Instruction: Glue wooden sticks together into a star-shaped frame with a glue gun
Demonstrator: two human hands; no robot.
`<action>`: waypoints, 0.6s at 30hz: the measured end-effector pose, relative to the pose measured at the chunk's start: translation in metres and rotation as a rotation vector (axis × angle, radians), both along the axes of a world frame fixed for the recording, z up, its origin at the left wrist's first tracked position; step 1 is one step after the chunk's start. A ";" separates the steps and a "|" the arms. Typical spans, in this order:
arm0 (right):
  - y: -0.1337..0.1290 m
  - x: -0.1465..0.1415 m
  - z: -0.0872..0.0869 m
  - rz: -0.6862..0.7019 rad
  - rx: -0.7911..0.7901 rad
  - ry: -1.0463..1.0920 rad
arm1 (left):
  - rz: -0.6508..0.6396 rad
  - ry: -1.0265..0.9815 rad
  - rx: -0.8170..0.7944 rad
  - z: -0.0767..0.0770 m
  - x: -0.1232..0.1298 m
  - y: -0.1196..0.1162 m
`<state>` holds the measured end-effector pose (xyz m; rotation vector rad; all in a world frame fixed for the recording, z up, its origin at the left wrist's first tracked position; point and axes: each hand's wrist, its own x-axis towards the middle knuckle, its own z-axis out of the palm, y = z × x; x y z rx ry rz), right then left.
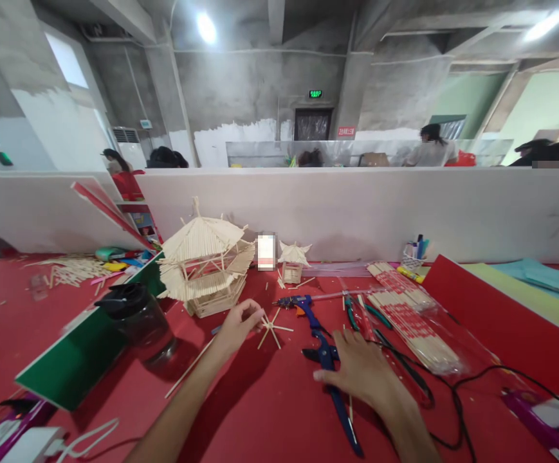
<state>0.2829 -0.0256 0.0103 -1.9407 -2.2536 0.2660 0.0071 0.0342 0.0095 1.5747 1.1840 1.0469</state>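
Observation:
My left hand (244, 321) is closed, with thumb and finger pinching one arm of a small star of thin wooden sticks (271, 326). The star's other arms spread out above the red tabletop. Fingers apart, my right hand (363, 365) is over or beside blue-handled cutters (338, 402); its thumb overlaps a handle, and I cannot tell whether it touches. Just beyond lies a blue glue gun (303, 308). A large stick-built pavilion model (206, 257) stands behind my left hand, and a smaller pavilion model (293, 262) is to its right.
Bundles of sticks in plastic (417, 328) lie right, near green-handled pliers (351, 314) and a black cable (457, 399). A dark bottle (137, 321) and a green board (74, 366) are left. Loose sticks (74, 270) lie behind them. A white partition (356, 206) closes the back.

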 end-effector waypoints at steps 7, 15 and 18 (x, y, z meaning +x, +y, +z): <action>-0.012 -0.018 0.006 -0.043 -0.144 -0.144 | 0.026 -0.138 0.002 0.005 -0.001 -0.006; -0.013 -0.011 0.023 0.027 -0.103 -0.122 | 0.001 -0.193 0.010 0.001 -0.003 -0.004; -0.012 -0.007 0.028 0.084 -0.069 0.125 | 0.017 -0.219 0.022 -0.003 0.000 -0.004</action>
